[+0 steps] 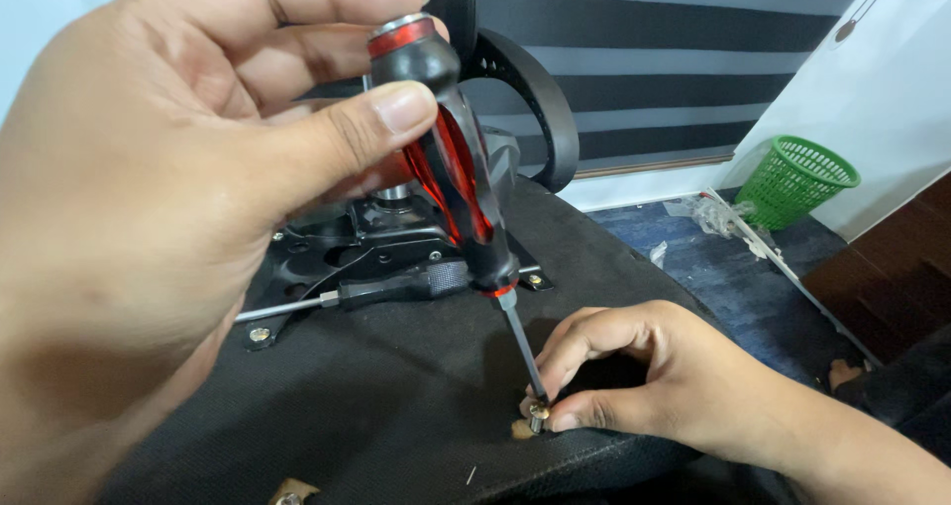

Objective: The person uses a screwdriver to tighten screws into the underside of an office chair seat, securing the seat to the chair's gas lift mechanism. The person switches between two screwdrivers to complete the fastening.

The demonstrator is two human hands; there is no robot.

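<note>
My left hand (149, 198) fills the left of the view and is closed around the red and black handle of a screwdriver (451, 168), thumb pressed on its side. The shaft slants down to a small metal bolt (538, 413). My right hand (634, 376) pinches that bolt between thumb and forefinger, holding it against the black fabric underside of an upturned chair seat (396, 406). The screwdriver tip sits on the bolt head.
A black metal chair mechanism (367, 243) with a silver lever and black grip (396, 287) is bolted to the seat behind the screwdriver. A curved black armrest (540, 99) rises beyond. A green plastic basket (797, 178) stands on blue carpet at the right, near scraps of clear plastic (718, 216).
</note>
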